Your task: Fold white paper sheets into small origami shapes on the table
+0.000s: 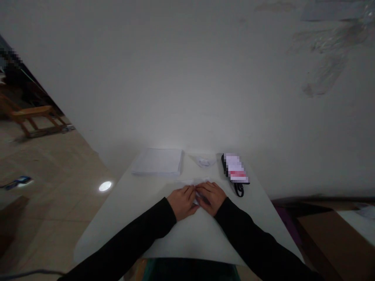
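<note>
Both hands meet over a piece of white paper [190, 182] near the middle of the white table. My left hand [182, 202] closes on the paper's left side, fingers bent and fingertips close to the other hand. From the right, my right hand [211, 197] curls over the same paper, thumb below and fingers on top. Much of the sheet is hidden under the hands, so its folds do not show clearly. Just beyond lies a small crumpled or folded white paper piece [204, 161].
A stack of white paper [158, 161] lies at the back left of the table [129, 218]. At the back right is a phone-like device [236, 168] with a black strap [239, 190]. A wall [187, 78] rises behind. A wooden chair [32, 113] stands far left; a cardboard box [334, 230] is at right.
</note>
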`<state>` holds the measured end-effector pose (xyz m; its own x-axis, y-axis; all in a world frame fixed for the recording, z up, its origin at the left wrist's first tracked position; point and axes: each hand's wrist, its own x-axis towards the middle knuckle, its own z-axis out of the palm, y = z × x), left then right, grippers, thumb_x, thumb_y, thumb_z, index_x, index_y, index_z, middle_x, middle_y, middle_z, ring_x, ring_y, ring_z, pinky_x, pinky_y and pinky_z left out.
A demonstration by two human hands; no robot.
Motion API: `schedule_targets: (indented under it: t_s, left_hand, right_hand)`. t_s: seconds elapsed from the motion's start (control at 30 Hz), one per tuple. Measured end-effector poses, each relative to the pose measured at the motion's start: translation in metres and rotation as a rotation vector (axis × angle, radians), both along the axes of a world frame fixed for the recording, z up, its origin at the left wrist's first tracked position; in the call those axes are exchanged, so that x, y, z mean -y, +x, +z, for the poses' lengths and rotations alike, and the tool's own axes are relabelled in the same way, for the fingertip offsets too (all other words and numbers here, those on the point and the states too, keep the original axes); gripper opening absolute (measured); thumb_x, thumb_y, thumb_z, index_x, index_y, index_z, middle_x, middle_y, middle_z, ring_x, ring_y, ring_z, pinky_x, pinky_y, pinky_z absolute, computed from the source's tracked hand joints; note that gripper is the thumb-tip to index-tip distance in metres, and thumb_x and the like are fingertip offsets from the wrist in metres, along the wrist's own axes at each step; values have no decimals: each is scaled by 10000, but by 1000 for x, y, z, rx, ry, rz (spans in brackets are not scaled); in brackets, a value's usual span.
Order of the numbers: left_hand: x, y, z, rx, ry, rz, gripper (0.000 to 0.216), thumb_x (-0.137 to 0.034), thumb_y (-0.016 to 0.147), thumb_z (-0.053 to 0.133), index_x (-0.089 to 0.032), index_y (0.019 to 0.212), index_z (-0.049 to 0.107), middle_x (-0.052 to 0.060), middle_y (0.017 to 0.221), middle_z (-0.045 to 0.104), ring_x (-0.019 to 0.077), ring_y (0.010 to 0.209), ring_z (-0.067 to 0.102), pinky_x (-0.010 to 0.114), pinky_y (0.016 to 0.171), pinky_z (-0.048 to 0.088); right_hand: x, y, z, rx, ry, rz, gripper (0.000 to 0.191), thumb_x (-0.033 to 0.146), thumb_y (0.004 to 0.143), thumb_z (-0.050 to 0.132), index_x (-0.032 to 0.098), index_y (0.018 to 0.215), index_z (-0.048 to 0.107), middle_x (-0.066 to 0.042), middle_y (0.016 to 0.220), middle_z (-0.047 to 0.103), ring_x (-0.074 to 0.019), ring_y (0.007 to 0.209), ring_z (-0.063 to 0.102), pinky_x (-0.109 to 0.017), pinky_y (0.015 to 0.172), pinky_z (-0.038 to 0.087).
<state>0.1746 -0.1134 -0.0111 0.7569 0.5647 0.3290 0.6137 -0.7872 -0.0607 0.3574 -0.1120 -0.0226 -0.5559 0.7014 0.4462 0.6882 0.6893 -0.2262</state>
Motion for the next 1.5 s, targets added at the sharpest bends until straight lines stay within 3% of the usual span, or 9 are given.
schedule_targets:
  t_s: [0.27,0.5,0.57,0.73,0.93,1.07,1.23,1.37,1.5]
  left_hand:
    - [3,-2,-3,-120,40,166,272,-165,870,350,-150,1086,514,152,1031,586,233,867,565,293,564,472]
    - [-13,-15,10,-38,10,167,234,-133,856,399,-196,982,586,82,895,596,220,869,537,343,715,446]
    - [-16,-17,12,131,-55,152,225,-146,861,400,-198,964,593,64,856,591,182,824,548,300,709,453]
    - [-16,-3,17,815,-202,306,188,-312,825,504,-171,797,626,31,738,587,145,707,549,265,669,463]
    - [-10,31,11,1285,-479,414,239,-362,717,627,-127,764,636,14,679,646,127,582,566,229,535,452]
    - [-5,36,7,1359,-472,337,239,-321,714,637,-138,868,631,53,834,671,156,714,615,247,623,484]
    - [-9,25,16,1208,-482,213,228,-339,769,567,-137,860,621,64,847,654,190,832,605,288,738,473]
    - [-23,6,31,1160,-369,115,361,-330,859,423,-147,1163,488,89,1017,621,185,899,581,316,787,447]
    - [-37,-11,33,827,-33,160,229,-291,830,501,-186,1017,581,62,966,640,188,934,552,361,870,377]
  right_hand:
    - [9,15,3,111,-24,-214,352,177,717,492,155,1057,579,-102,1018,598,-246,945,504,-370,794,388]
    - [3,12,-2,-136,-18,-141,275,187,720,528,178,982,611,-97,910,553,-235,878,502,-381,745,425]
    - [-1,13,-2,-356,-62,-127,247,218,741,560,196,985,594,-91,955,558,-226,909,516,-382,773,436]
    - [-11,4,-1,-1104,-394,-138,625,298,616,730,228,1156,423,-73,986,607,-210,888,599,-365,737,486]
    - [-5,-29,3,-1357,-608,-123,210,343,683,671,161,763,601,-15,727,657,-148,674,612,-289,649,497]
    - [0,-39,13,-1378,-544,-99,180,326,691,670,158,745,634,-6,720,663,-130,669,599,-246,637,474]
    - [-15,-14,17,-1378,-695,-29,259,321,637,709,171,819,602,-14,742,688,-137,630,619,-255,601,480]
    - [-30,17,6,-925,-875,71,384,310,572,736,168,889,573,14,632,660,-148,580,618,-245,539,463]
    - [-35,35,1,-554,-780,103,330,294,631,673,155,916,583,18,621,634,-127,581,601,-192,480,402]
